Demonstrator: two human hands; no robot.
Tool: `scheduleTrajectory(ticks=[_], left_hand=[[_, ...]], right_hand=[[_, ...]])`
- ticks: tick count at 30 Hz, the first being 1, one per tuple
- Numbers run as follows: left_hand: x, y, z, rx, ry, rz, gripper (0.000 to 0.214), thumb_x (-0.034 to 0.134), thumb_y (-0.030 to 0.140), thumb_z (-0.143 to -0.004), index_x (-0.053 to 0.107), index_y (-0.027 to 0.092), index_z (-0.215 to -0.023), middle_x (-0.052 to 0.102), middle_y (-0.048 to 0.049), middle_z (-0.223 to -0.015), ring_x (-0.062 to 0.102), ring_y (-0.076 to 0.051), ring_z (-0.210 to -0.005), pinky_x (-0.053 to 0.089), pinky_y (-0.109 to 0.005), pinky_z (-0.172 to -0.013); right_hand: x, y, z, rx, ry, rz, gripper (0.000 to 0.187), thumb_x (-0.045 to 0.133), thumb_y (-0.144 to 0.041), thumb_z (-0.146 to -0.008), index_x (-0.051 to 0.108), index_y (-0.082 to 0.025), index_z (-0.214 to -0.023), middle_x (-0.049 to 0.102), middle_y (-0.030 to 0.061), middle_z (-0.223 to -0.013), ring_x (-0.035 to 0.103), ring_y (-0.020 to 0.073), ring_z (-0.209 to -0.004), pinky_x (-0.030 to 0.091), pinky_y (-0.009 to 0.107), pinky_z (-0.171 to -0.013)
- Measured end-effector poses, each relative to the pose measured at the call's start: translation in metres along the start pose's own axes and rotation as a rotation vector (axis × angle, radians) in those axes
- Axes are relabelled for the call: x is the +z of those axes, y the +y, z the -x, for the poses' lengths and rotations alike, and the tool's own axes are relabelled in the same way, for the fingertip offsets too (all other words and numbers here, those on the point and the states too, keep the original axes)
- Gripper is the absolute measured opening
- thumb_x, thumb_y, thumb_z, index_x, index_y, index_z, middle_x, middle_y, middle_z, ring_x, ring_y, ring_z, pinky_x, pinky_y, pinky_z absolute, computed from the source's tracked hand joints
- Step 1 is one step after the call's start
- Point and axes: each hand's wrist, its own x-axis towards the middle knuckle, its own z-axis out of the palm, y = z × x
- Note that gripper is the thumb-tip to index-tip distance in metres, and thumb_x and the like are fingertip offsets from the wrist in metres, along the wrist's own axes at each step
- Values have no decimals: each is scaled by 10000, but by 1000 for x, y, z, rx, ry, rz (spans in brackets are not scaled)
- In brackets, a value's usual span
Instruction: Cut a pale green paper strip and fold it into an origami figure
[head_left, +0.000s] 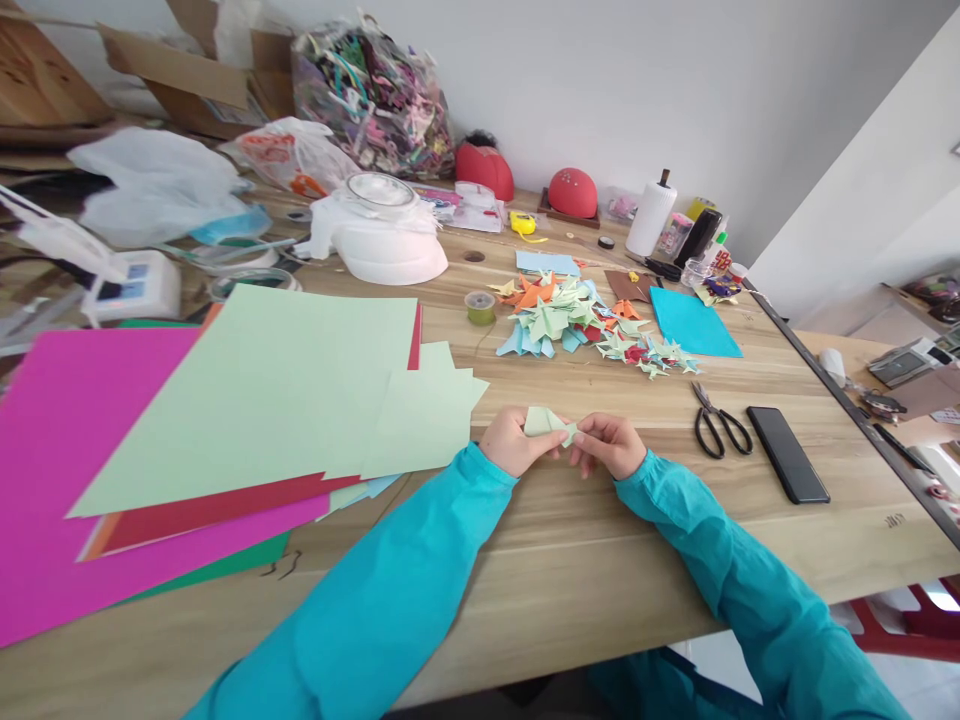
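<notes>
A small piece of folded pale green paper (541, 421) is held up between both hands over the wooden table. My left hand (514, 440) grips its left part, thumb on top. My right hand (611, 443) pinches the right corner with thumb and fingers; some fingertips are hidden behind the paper. Beyond the hands lies a pile of folded paper stars (551, 318) in green, orange, blue and red. To the left, close to my left sleeve, rest sheets of pale green paper (285, 390) on top of red and magenta ones.
Black-handled scissors (721, 420) and a dark phone (787, 455) lie to the right. A blue paper square (694, 322) and a spool of thread (480, 308) are near the stars. Plastic bags (157, 185), a white box-like device (135, 288) and red domes (573, 192) line the back.
</notes>
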Motion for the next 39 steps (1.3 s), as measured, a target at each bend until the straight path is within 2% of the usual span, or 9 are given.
scheduleTrajectory(ticks=[5,9,12,17,22,28,33,39], left_hand=[[0,-3,0,13,-5,-30,249,706,300,-562,696,120,-733,610,-5,-442,549,-130,-430,449,-240,-482],[0,-2,0,-3,-35,28,260,722,269,-536,693,109,-738,631,-18,-483,575,-145,-478,467,-254,-523],[0,0,0,-24,-58,93,247,739,266,-513,693,105,-694,634,-25,-497,557,-137,-453,454,-259,-493],[2,-2,0,17,-92,191,251,753,300,-511,709,108,-667,687,-71,-636,531,-119,-430,436,-264,-441],[2,-6,-1,56,-91,254,205,761,282,-507,711,130,-635,680,-56,-606,546,-121,-437,458,-260,-435],[2,-15,-4,39,-109,295,257,771,316,-499,713,129,-666,679,-63,-600,590,-158,-481,493,-280,-451],[3,-13,-2,100,-135,276,253,759,311,-540,713,130,-710,700,-88,-719,610,-173,-529,506,-302,-483],[3,-8,0,129,-122,219,279,775,371,-497,699,141,-636,672,-51,-605,594,-158,-483,507,-298,-503]], right_hand=[[-1,0,-1,7,-45,-75,336,707,-390,-617,516,-149,-752,646,-7,-526,545,102,-340,405,176,-320],[-3,2,-2,2,-36,-146,307,712,-362,-597,514,-157,-713,648,-7,-514,524,100,-315,397,179,-306],[-3,3,-3,32,-25,-201,290,719,-331,-570,519,-161,-694,648,-5,-505,521,107,-314,392,183,-294],[0,2,-3,61,-15,-256,252,717,-298,-567,549,-148,-681,650,10,-508,533,113,-334,397,184,-285],[6,0,0,-13,12,-317,250,723,-288,-577,539,-163,-690,655,8,-519,563,118,-385,408,173,-300],[8,-4,1,-51,5,-285,240,723,-303,-578,543,-172,-668,646,-9,-509,574,121,-410,423,179,-311],[3,-8,2,-42,3,-285,229,728,-293,-572,548,-162,-624,643,-2,-495,557,116,-378,414,182,-303],[2,-10,3,-54,18,-240,234,739,-308,-558,567,-161,-619,644,2,-497,578,132,-408,427,197,-312]])
